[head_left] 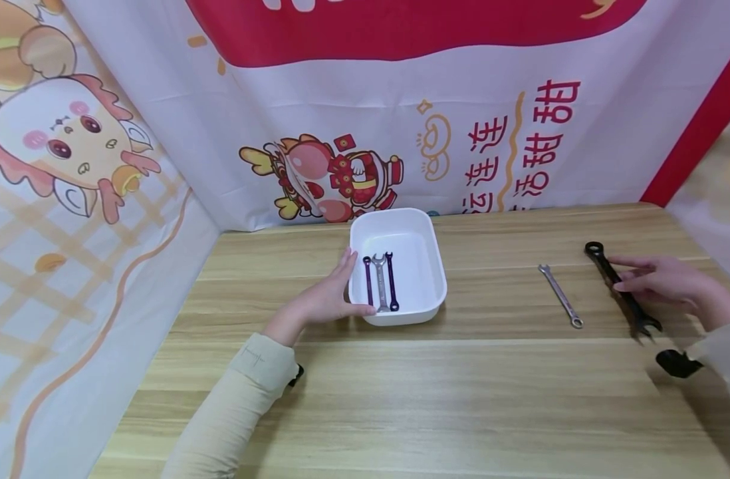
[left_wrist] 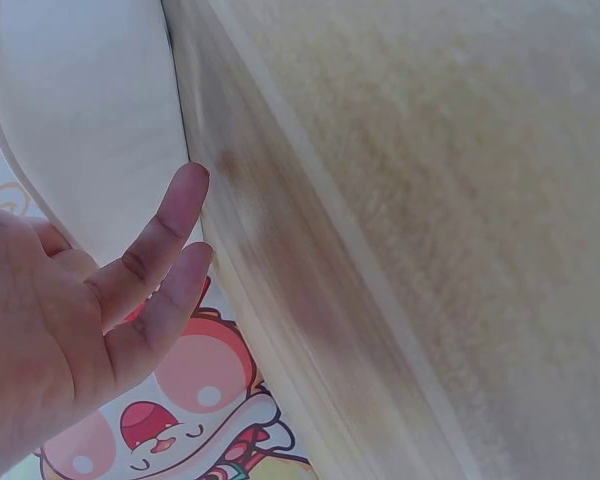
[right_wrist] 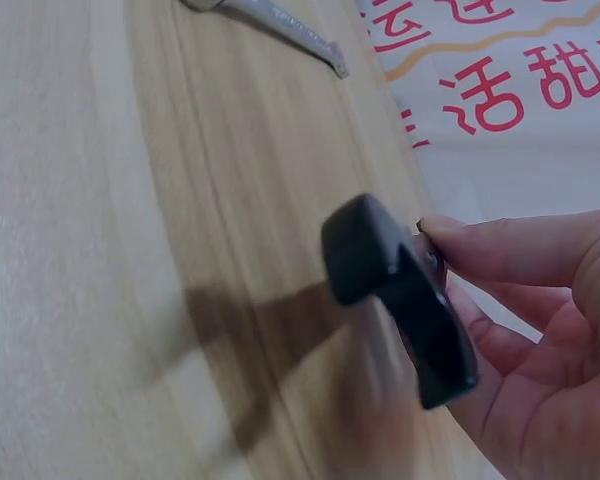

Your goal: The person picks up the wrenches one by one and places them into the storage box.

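My right hand [head_left: 655, 283] pinches a large black combination wrench [head_left: 621, 287] between thumb and fingers near its middle. Its ring end points away, its open end back toward the sleeve. In the right wrist view the wrench's dark open jaw [right_wrist: 420, 310] is close to the camera, with a shadow on the wood beyond. My left hand [head_left: 326, 293] rests against the left side of a white bin [head_left: 421, 279], thumb by its front corner, fingers fairly straight. Inside the bin lie a silver wrench [head_left: 380, 283] and two dark purple ones [head_left: 367, 279], roughly parallel.
A small silver combination wrench [head_left: 560, 296] lies on the wooden table [head_left: 431, 406], left of the black one. Printed cloth [head_left: 317, 86] hangs along the back and left edges. A black strap piece [head_left: 678, 363] shows at the right wrist.
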Motion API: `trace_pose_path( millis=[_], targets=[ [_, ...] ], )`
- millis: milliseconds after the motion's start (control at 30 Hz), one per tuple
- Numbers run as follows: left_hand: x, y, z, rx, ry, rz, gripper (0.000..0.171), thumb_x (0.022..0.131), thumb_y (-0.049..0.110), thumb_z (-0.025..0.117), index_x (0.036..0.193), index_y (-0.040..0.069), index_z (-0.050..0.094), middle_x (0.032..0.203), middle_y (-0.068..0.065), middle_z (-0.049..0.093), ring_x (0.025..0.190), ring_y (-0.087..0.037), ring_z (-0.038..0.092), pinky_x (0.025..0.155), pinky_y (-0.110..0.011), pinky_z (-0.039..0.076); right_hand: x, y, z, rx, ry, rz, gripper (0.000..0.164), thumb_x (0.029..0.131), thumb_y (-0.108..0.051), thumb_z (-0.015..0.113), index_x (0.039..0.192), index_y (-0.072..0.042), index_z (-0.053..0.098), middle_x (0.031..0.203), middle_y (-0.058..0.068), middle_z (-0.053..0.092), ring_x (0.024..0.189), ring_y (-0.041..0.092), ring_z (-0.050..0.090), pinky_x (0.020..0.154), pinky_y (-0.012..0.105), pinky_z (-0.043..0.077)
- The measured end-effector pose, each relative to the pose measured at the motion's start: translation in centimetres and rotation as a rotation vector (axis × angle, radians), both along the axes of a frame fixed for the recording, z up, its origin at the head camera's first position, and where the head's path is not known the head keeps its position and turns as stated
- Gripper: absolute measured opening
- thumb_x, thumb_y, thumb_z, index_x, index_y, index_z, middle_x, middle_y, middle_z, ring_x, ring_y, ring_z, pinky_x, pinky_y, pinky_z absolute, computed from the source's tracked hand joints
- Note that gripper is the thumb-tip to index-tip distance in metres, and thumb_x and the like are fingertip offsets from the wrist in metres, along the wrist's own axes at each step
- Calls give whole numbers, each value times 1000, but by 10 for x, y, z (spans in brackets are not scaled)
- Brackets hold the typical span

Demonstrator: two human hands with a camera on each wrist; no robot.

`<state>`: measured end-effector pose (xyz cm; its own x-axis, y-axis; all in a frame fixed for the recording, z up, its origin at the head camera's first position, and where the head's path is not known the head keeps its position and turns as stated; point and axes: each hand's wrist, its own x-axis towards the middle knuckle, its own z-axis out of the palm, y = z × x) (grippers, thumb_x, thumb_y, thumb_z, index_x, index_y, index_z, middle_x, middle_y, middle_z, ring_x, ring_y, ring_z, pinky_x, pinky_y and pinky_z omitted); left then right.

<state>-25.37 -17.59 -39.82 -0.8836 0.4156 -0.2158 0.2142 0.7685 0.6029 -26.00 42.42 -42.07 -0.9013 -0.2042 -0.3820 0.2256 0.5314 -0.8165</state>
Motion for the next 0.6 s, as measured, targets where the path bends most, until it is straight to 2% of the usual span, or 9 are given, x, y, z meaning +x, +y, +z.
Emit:
trace_pose_path(
  millis=[33,67,133,300,467,600],
  targets=[
    [0,0,0,1,-3,3,123,85,51,82,166,15,-4,169,0,-20,156,-22,-3,124,-44,14,0,-1,1,-17,1,-2,57,97,-9,70,110,-63,56,127,33,57,91,-6,58,79,25,58],
    [-1,0,-1,1,-4,4,123,85,51,82,166,15,-4,168,2,-20,156,-22,-3,124,-44,14,-1,-1,1,-34,2,-9,60,97,-8,70,100,-66,56,123,24,60,91,-4,59,78,25,58],
    [-1,0,-1,1,-7,8,123,85,51,81,166,16,-4,168,3,-21,156,-22,-3,124,-44,15,-1,-3,3,-65,-1,-16,63,97,-5,70,99,-67,56,120,12,60,91,-2,60,78,26,58],
    [-2,-1,-3,0,-7,10,122,85,52,81,166,15,-3,168,4,-21,156,-21,-3,124,-44,14,0,-10,8,-116,12,-30,65,97,-1,67,100,-65,59,121,10,59,92,-3,62,80,25,59],
    [-2,-1,-3,1,-11,10,122,85,52,81,166,15,-3,168,3,-21,156,-22,-3,124,-44,15,-1,-20,14,-153,-3,-44,63,98,0,65,100,-62,61,112,0,60,91,2,64,81,25,59],
    [-2,0,-2,-5,-7,10,122,86,52,81,166,14,-3,169,0,-19,156,-22,-3,123,-45,15,-3,-27,18,-172,-6,-42,60,98,0,66,101,-60,62,110,-1,62,91,4,65,81,25,59]
  ],
)
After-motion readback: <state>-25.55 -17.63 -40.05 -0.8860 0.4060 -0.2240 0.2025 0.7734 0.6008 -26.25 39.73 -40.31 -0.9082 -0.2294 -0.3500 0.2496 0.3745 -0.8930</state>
